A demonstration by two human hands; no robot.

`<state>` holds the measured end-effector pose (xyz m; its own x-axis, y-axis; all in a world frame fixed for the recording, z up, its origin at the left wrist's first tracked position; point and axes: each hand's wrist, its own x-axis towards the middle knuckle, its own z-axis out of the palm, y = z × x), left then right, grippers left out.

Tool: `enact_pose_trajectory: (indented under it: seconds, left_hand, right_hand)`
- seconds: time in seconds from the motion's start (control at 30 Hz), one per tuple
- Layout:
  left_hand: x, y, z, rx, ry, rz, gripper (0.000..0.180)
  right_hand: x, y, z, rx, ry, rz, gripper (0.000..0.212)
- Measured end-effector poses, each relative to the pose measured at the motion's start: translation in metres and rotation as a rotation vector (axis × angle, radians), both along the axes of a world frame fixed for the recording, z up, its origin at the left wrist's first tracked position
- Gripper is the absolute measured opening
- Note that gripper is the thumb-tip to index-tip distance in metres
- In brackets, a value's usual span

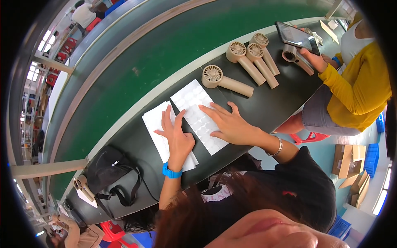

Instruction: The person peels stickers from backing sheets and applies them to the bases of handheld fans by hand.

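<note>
Fingers spread, a worker's left hand (178, 138) lies over white sheets (159, 142) while the right hand (233, 127), nearer, touches the sticker sheet (200, 123) that runs far left to near right on the tabletop (269, 105), a beige fan (236, 86) beyond.

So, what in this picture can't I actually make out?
All in the head view:
Left pile of white sheets: the left grip covers part of it, so its sheets can't be counted.
Black bag: its fabric hides any contents.
Dark tablet: its screen is too slanted to make out.
Person at lower left: cut off by the fisheye rim.
Far person at upper left: too small for detail.
</note>
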<state>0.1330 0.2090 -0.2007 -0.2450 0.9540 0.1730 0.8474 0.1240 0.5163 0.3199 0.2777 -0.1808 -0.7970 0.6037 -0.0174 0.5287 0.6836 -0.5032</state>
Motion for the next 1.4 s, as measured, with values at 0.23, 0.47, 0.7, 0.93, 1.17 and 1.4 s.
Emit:
enact_pose_trajectory:
  seconds: [0.23,0.47,0.7,0.93,1.17,1.4]
  left_hand:
    - [-0.018,-0.008,-0.011,0.16,-0.128,-0.04,0.053]
    - [-0.011,-0.006,0.007,0.058,0.113,0.039,0.058]
    - [-0.008,0.0,-0.005,-0.158,0.009,0.169,0.073]
    - [-0.012,-0.003,0.004,-0.107,-0.072,0.181,0.074]
    - [-0.039,-0.007,0.022,0.132,-0.386,0.136,0.074]
    - [-0.053,-0.053,0.014,0.071,-0.141,0.085,0.072]
  right_hand:
    - [-0.007,-0.001,-0.002,-0.011,-0.002,-0.032,0.077]
    - [-0.005,0.006,-0.001,0.021,0.072,-0.054,0.07]
    - [-0.009,0.0,-0.001,0.01,-0.022,-0.048,0.081]
    - [-0.015,-0.008,0.004,0.095,-0.018,-0.047,0.081]
    - [-0.042,-0.032,0.0,0.104,0.013,-0.005,0.086]
    - [-0.019,0.001,-0.006,0.068,0.149,-0.077,0.085]
